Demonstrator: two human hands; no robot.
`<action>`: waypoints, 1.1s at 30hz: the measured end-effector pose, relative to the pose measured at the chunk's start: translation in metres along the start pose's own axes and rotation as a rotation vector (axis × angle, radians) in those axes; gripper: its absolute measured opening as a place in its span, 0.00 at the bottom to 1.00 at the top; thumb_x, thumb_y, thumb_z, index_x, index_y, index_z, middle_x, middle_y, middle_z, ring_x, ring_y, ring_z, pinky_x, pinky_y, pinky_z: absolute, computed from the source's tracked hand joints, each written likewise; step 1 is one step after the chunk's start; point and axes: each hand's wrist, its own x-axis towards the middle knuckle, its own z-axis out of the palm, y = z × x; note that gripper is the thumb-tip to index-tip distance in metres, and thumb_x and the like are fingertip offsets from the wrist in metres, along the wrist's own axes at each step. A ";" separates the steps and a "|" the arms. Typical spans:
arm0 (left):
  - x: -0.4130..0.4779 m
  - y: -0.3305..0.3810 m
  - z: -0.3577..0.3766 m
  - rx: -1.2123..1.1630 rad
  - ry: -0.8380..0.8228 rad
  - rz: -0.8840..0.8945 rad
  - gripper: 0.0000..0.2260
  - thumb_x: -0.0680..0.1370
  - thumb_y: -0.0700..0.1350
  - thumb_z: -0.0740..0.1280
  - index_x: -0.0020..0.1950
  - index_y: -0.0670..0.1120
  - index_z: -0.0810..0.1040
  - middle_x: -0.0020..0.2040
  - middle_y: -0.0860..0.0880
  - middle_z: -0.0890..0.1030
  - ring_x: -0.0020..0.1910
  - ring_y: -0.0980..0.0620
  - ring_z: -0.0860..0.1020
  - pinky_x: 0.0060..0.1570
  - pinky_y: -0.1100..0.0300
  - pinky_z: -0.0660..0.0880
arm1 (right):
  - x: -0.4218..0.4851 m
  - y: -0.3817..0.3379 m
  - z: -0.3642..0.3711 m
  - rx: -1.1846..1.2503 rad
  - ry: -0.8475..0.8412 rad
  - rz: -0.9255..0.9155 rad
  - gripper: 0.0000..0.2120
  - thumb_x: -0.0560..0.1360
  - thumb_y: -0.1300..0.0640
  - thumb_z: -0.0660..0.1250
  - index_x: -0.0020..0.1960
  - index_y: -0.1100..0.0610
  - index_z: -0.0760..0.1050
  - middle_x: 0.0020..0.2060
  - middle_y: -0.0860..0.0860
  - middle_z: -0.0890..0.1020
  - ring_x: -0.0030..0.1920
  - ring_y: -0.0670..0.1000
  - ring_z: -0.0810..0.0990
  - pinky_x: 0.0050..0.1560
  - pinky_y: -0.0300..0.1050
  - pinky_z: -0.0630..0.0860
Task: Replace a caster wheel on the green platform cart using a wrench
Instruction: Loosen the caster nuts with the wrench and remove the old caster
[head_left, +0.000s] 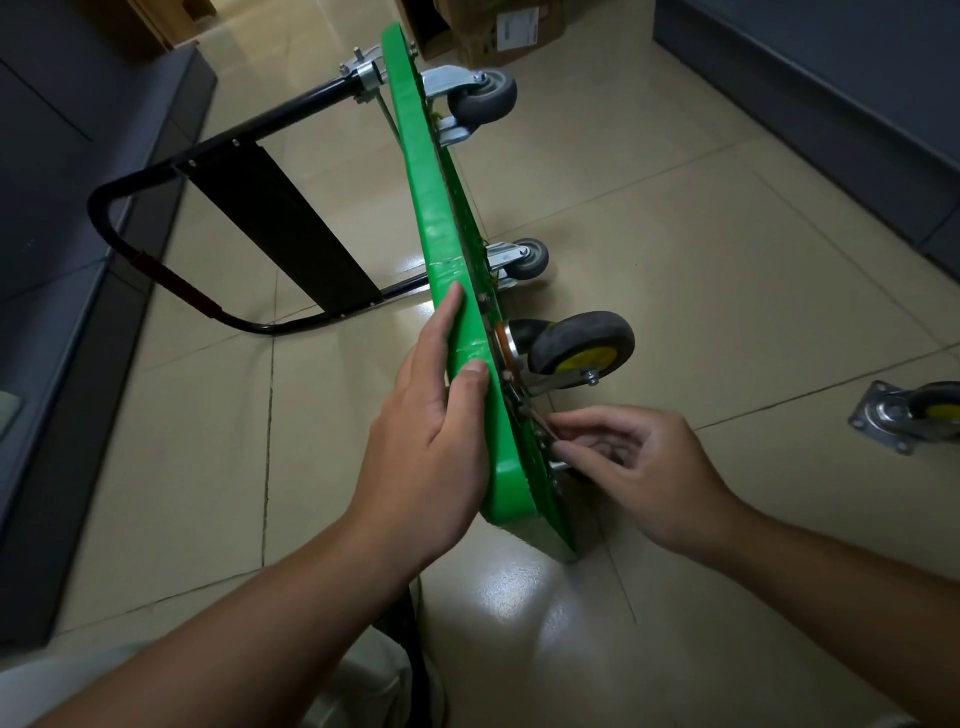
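Head view: found green platform cart on edge, long axis 11-to-5 o'clock, left hand flat-fingered bracing its rim, right hand nearer the mount, pinching a fastener at that hand's 9 o'clock, under fitted caster.

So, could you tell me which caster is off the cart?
The caster lying on the floor at far right, mounting plate bare; the rest are on the green cart.

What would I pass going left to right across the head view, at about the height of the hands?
Cart handle → left hand → green platform → right hand → loose wheel on the floor at the right edge.
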 end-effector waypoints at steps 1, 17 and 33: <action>0.000 0.000 0.000 -0.004 0.000 0.001 0.26 0.80 0.62 0.52 0.79 0.73 0.54 0.77 0.57 0.70 0.69 0.52 0.76 0.66 0.42 0.76 | 0.006 0.003 0.000 -0.049 -0.014 -0.022 0.16 0.74 0.66 0.75 0.54 0.47 0.84 0.45 0.50 0.88 0.47 0.52 0.87 0.54 0.47 0.84; 0.001 0.002 0.001 0.001 0.016 0.000 0.26 0.80 0.61 0.52 0.79 0.73 0.56 0.76 0.58 0.71 0.69 0.52 0.75 0.66 0.41 0.75 | -0.018 0.015 -0.025 -0.282 -0.125 0.063 0.16 0.74 0.67 0.75 0.52 0.47 0.83 0.41 0.51 0.87 0.42 0.46 0.86 0.47 0.45 0.85; -0.001 0.006 0.000 0.027 0.026 -0.010 0.27 0.80 0.60 0.52 0.80 0.71 0.55 0.77 0.57 0.70 0.70 0.52 0.74 0.69 0.43 0.73 | -0.025 -0.130 -0.010 0.100 -0.050 0.500 0.04 0.74 0.61 0.74 0.44 0.63 0.85 0.36 0.61 0.86 0.25 0.50 0.77 0.26 0.41 0.68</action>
